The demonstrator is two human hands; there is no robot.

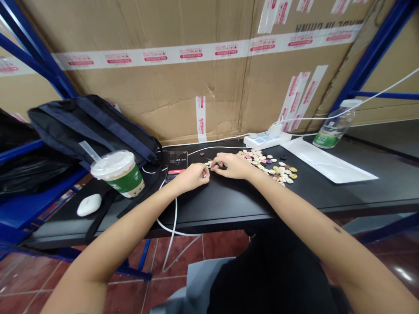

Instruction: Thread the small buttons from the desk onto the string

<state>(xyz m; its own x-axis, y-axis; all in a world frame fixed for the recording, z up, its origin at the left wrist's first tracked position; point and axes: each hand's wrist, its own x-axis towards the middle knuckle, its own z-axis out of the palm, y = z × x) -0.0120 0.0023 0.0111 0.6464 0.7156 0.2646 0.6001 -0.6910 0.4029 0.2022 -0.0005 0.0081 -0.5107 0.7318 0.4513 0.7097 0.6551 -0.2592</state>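
My left hand (195, 176) rests low over the black table, its fingers curled together and the fingertips turned to the right. Whatever it may pinch is too small to see. Just across a narrow gap, my right hand (231, 165) bends down with thumb and forefinger meeting. A few pale buttons (208, 164) lie by those fingertips, partly hidden; whether one is between them I cannot make out. To the right of my right hand spreads a loose pile of buttons (278, 171), cream, yellow, brown and purple. One brown button (202, 154) lies apart, behind my hands.
A phone (177, 164) lies beside my left hand. Further left stand a lidded drink cup (126, 176), a white case (89, 205) and a backpack (94, 126). Behind are a power strip (266, 139) and cables. A white sheet (327, 161) and a bottle (335, 124) are right.
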